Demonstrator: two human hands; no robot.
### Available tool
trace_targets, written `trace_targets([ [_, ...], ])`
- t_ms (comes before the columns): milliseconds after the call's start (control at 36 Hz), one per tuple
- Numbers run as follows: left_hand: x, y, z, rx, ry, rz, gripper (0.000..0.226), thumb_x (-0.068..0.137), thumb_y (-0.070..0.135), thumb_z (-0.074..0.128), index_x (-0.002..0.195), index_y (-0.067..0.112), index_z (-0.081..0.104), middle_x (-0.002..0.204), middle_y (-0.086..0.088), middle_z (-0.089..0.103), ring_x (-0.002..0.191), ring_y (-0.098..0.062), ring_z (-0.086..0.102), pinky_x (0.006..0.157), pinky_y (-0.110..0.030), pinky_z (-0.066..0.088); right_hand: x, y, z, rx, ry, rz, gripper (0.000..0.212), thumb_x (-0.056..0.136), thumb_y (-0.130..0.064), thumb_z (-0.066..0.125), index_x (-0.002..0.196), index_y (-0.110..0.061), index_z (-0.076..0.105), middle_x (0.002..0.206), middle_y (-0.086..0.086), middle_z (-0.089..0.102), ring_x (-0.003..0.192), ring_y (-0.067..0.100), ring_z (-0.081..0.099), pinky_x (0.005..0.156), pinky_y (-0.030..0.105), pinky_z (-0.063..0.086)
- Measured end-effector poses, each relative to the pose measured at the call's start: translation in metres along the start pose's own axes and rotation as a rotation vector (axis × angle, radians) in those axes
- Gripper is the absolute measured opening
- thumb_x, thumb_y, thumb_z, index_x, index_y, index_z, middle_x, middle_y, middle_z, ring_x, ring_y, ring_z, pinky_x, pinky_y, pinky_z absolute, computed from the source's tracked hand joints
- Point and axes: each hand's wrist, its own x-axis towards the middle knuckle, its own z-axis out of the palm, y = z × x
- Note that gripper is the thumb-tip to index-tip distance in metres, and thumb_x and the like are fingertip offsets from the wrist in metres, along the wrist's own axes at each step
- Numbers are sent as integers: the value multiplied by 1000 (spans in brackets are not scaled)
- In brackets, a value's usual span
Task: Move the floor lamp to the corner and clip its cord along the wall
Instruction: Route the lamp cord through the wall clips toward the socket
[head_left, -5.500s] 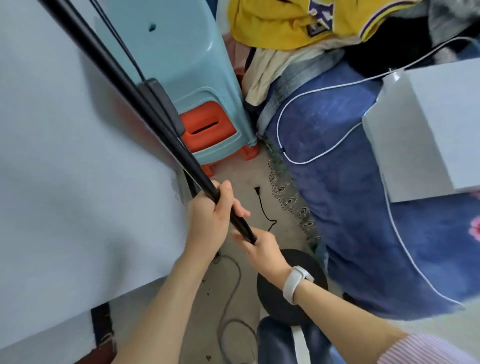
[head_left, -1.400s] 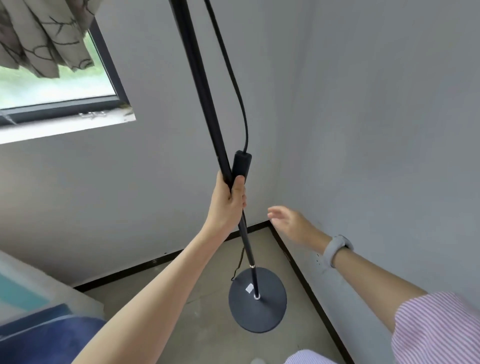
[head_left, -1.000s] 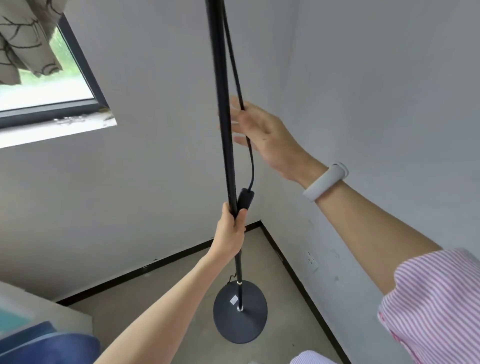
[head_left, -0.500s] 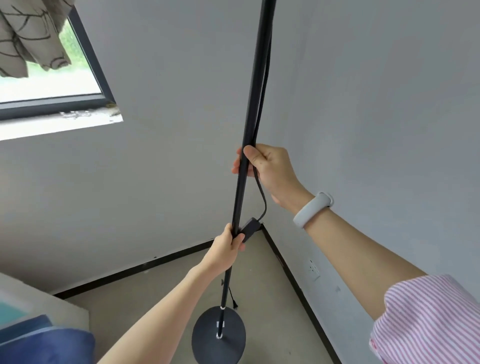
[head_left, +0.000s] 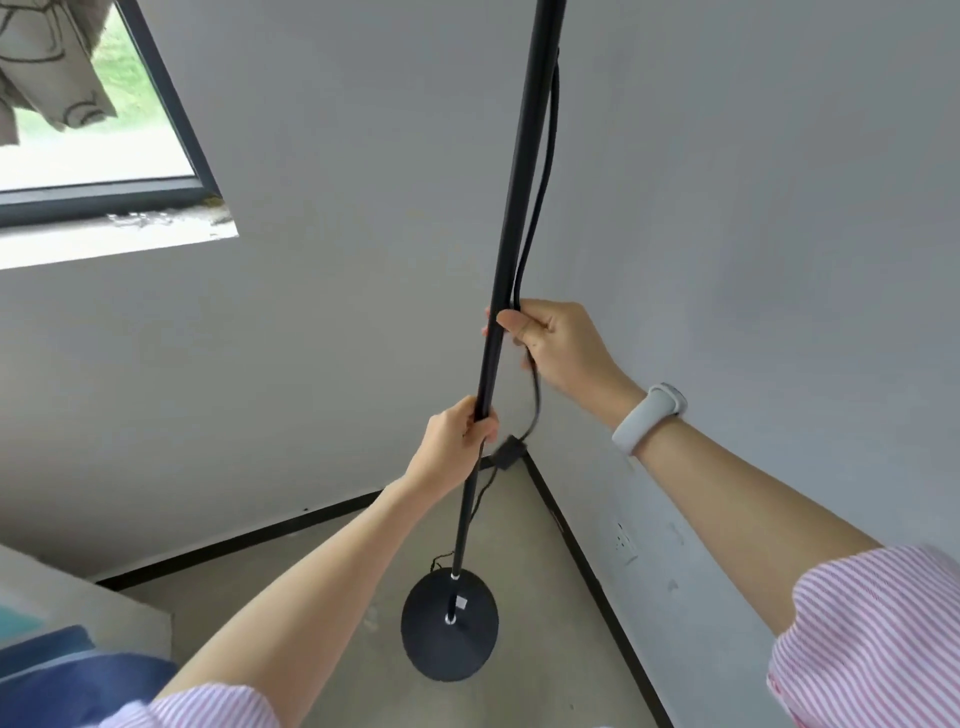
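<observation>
The floor lamp's black pole (head_left: 514, 218) stands close to the room corner, its round base (head_left: 450, 623) resting on the concrete floor (head_left: 540, 571) between the two grey walls. The left hand (head_left: 453, 441) is clenched around the pole at its lower part, well above the base. The right hand (head_left: 558, 343) grips the pole higher up, thumb across the front, and pins the cord (head_left: 543, 171) against the pole's right side. Above that hand the cord runs alongside the pole; below it the cord loops down to an inline switch box (head_left: 508, 451) hanging just right of the left hand, then trails thinly toward the base. A white band (head_left: 649, 418) sits on the right wrist. A wall socket (head_left: 625, 543) shows low on the right wall, apart from the lamp. A window (head_left: 98, 150) is at upper left.
</observation>
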Motion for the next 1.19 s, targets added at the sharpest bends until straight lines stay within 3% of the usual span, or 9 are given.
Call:
trace_targets([
  [111, 10, -3, 4, 13, -19, -15, 17, 87, 9, 47, 74, 16, 55, 77, -9, 67, 76, -28, 60, 69, -28, 48, -3, 16, -27, -180, 65, -41, 31, 94, -31, 43, 107, -12, 65, 86, 9, 71, 59, 28, 51, 63, 28, 48],
  [167, 18, -2, 5, 32, -51, -20, 18, 87, 8, 46, 74, 16, 55, 78, -10, 67, 78, -31, 61, 69, -28, 49, -3, 20, -38, -186, 67, -44, 33, 95, -31, 42, 112, -12, 62, 92, 10, 71, 59, 25, 50, 63, 26, 47],
  [278, 41, 7, 15, 97, -96, -10, 19, 87, 9, 44, 72, 17, 53, 79, -9, 66, 76, -32, 60, 59, -14, 45, 9, 11, -50, -105, 58, -24, 32, 95, -29, 44, 97, -7, 67, 56, -14, 61, 49, 2, 48, 58, 16, 41],
  [417, 72, 14, 25, 153, -133, -6, 17, 88, 9, 43, 75, 12, 54, 77, -7, 63, 72, -23, 56, 58, -15, 43, 33, -4, -64, 42, 142, -48, 23, 92, -19, 51, 105, -7, 66, 71, -13, 63, 54, -5, 52, 55, 9, 39],
  [500, 84, 12, 27, 149, -114, -22, 19, 89, 9, 42, 74, 14, 52, 75, 0, 61, 72, -19, 56, 60, -16, 41, 42, -1, -78, -166, 163, -80, 24, 92, -26, 51, 99, -11, 68, 83, 6, 68, 71, 8, 59, 71, 22, 48],
  [667, 95, 5, 32, 170, -100, -50, 21, 90, 8, 41, 74, 18, 51, 74, 5, 60, 67, -9, 53, 52, -11, 38, 52, 13, -126, -969, 216, -157, 37, 94, -46, 34, 89, -17, 56, 73, 6, 69, 69, 32, 62, 68, 40, 50],
  [917, 120, -10, 51, 250, -182, -92, 20, 87, 7, 41, 74, 17, 50, 79, -2, 59, 71, -21, 53, 57, -22, 41, 59, 34, -103, -153, 83, -39, 31, 89, -25, 56, 119, -16, 58, 84, -18, 57, 57, -13, 52, 63, 1, 40],
  [1083, 135, -13, 61, 259, -183, -107, 16, 88, 10, 45, 75, 18, 50, 78, -4, 59, 71, -24, 53, 60, -26, 44, 78, 30, -80, 84, 84, -12, 10, 88, -22, 58, 95, -15, 61, 83, -7, 53, 44, 1, 45, 43, 8, 35],
  [1194, 143, -8, 59, 255, -184, -93, 8, 89, 10, 48, 84, 12, 54, 83, -9, 61, 73, -24, 56, 61, -26, 46, 83, 40, -70, 2, 122, 24, 5, 89, -17, 56, 86, -14, 59, 64, -12, 45, 49, 2, 45, 53, 14, 35],
])
